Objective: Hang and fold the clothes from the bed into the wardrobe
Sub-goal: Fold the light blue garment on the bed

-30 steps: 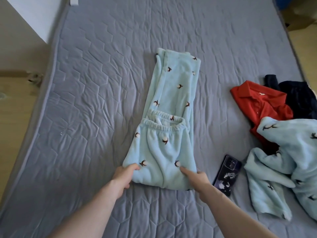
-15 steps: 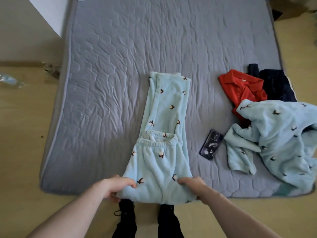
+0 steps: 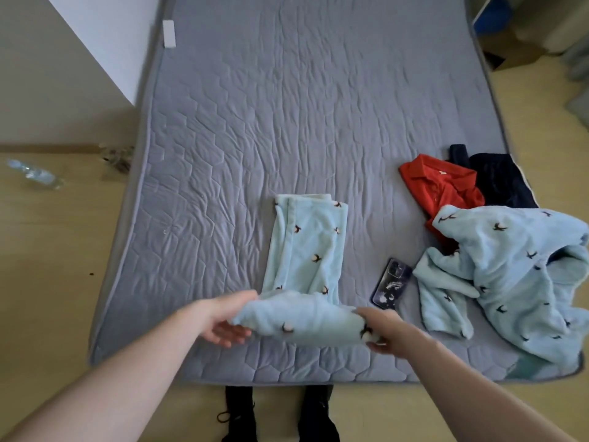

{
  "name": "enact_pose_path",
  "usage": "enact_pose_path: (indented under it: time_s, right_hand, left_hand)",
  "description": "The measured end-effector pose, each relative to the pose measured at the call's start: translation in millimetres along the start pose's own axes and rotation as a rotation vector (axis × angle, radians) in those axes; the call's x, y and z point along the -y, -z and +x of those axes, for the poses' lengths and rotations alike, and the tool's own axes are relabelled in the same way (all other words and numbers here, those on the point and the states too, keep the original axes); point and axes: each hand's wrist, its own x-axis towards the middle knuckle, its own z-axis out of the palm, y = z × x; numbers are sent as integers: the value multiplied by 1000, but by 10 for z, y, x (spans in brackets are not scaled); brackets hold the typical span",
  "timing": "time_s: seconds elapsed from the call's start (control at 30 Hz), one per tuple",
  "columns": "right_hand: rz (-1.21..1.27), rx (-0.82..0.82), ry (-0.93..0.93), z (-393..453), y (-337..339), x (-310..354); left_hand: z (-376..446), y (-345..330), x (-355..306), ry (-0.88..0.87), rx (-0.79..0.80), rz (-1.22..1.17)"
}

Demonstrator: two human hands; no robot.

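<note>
Left of and beyond the pants (image 3: 306, 250): open mattress (image 3: 287, 106). Right of pants: phone (image 3: 391, 283) close by, then clothes pile (image 3: 510, 266) blocking that side.

A dark phone (image 3: 391, 287) with a white drawing on its back lies flat on top of the covers. On the yellow floor (image 3: 44, 256) at the left lies a clear plastic bottle (image 3: 33, 173). A white wall (image 3: 105, 43) stands at the top left. A small white tag (image 3: 169, 34) sits near it.
</note>
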Motion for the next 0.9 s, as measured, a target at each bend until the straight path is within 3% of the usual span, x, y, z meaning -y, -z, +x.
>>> enact_pose_path:
  time_s: [0.2, 0.37, 0.63, 0.77, 0.9]
  right_hand:
    - [344, -124, 242, 195, 179, 1110]
    - [499, -140, 406, 449, 105, 1409]
    - [154, -114, 179, 971, -462, 610]
    - [129, -28, 1, 1160, -745, 225]
    - [237, 114, -138, 1410, -1026, 88]
  left_hand:
    - [34, 287, -994, -280, -249, -260]
    - [261, 298, -1396, -537, -401, -480]
    - [929, 239, -1127, -430, -520, 103]
    - [1154, 385, -1549, -542, -643, 443]
    - [1330, 449, -2298, -750, -773, 577]
